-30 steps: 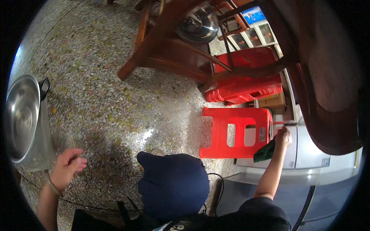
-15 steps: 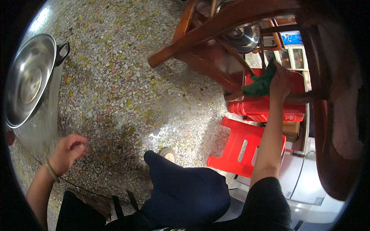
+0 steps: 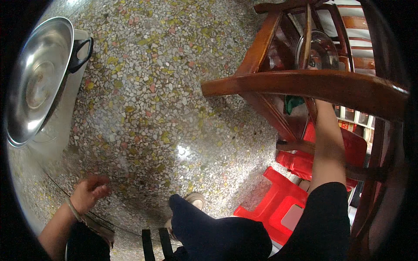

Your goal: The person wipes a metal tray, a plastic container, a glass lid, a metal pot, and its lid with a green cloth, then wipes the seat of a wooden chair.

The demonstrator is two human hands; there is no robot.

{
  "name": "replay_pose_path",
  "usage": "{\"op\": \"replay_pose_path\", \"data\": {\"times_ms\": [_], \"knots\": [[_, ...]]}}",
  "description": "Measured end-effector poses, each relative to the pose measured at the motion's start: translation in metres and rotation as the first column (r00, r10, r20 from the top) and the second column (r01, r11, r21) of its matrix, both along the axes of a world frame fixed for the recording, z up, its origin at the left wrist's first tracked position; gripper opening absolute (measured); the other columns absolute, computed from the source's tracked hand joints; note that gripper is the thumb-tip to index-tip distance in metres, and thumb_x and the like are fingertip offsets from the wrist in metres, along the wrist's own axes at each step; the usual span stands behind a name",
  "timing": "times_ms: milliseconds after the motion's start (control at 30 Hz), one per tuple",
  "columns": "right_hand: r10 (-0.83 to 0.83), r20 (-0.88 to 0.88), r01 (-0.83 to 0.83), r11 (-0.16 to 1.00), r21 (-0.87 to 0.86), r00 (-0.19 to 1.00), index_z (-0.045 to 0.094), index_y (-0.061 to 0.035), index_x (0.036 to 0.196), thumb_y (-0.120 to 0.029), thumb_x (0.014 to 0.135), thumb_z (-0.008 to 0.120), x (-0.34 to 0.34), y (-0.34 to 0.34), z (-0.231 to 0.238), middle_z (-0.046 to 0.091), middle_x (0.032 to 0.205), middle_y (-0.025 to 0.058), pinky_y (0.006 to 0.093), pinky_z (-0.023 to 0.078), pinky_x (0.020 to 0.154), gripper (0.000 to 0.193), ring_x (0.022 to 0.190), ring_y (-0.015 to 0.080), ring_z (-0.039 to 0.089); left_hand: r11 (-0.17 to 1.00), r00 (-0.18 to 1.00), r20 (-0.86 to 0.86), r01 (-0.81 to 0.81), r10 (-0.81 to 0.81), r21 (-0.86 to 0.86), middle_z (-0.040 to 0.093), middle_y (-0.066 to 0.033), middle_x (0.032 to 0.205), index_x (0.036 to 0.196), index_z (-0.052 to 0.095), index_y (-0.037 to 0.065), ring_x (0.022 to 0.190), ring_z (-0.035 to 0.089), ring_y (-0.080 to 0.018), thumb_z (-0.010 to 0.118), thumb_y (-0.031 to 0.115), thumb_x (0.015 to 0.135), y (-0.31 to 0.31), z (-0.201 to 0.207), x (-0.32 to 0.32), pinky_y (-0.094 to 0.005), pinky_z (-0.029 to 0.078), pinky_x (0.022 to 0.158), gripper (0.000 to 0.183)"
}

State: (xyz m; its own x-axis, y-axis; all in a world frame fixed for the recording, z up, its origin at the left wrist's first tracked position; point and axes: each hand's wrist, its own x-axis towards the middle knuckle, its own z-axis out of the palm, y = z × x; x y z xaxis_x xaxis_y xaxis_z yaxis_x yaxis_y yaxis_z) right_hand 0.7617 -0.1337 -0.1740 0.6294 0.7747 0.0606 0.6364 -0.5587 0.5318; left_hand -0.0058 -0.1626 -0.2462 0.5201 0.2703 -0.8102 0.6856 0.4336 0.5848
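Just beside the right grip (image 3: 321, 105), green cloth (image 3: 293, 104).

The left forearm (image 3: 61, 228) slants up from the lower left, the left hand (image 3: 90, 194) low and loosely curled, fingers half bent toward the right. The right forearm (image 3: 327, 148) reaches far forward, nearly straight; the right hand (image 3: 321, 104) is mostly hidden, so its grip is hard to judge.

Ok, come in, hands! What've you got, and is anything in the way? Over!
Left hand empty, loosely curled. Right hand mostly hidden behind brown wooden bar. Green cloth partly visible nearby; grip hidden.
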Motion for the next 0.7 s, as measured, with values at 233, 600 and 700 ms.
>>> {"op": "replay_pose_path", "data": {"times_ms": [233,600,700], "knots": [[-0.145,-0.198,0.131,0.988,-0.08,0.969,0.062,-0.0055,0.108,-0.034,0.08,0.056,0.011,0.004,-0.024,0.06,0.11,0.0179,0.0422,0.044,0.086,0.04,0.098,0.0366,0.057,0.985,0.991,-0.046,-0.128,0.123,-0.12,0.063,-0.0126,0.092,0.108,0.052,-0.005,0.085,0.061,-0.0179,0.054,0.014,0.09,-0.014,0.001,0.014,-0.0308,0.05,0.075,0.026],[-0.155,-0.154,0.2,0.917,0.346,0.976,0.063,-0.0052,0.107,-0.039,0.077,0.057,-0.008,-0.044,0.054,0.062,0.107,0.0187,0.0419,0.044,0.085,0.045,0.098,0.0368,0.056,0.999,0.998,0.049,-0.037,0.038,-0.017,0.063,-0.0104,0.09,0.104,0.052,-0.004,0.087,0.061,-0.0177,0.054,0.01,0.089,-0.001,0.002,0.022,-0.0298,0.049,0.076,0.02],[-0.073,-0.339,0.253,0.812,0.525,0.938,0.063,0.0003,0.105,-0.036,0.077,0.06,-0.041,-0.094,0.092,0.063,0.104,0.0189,0.0369,0.042,0.084,0.046,0.096,0.029,0.058,1.0,0.997,0.074,-0.005,0.004,0.017,0.063,-0.0105,0.087,0.102,0.053,-0.004,0.084,0.061,-0.0169,0.054,0.008,0.088,0.001,0.008,0.013,-0.0294,0.049,0.074,0.018]]}}
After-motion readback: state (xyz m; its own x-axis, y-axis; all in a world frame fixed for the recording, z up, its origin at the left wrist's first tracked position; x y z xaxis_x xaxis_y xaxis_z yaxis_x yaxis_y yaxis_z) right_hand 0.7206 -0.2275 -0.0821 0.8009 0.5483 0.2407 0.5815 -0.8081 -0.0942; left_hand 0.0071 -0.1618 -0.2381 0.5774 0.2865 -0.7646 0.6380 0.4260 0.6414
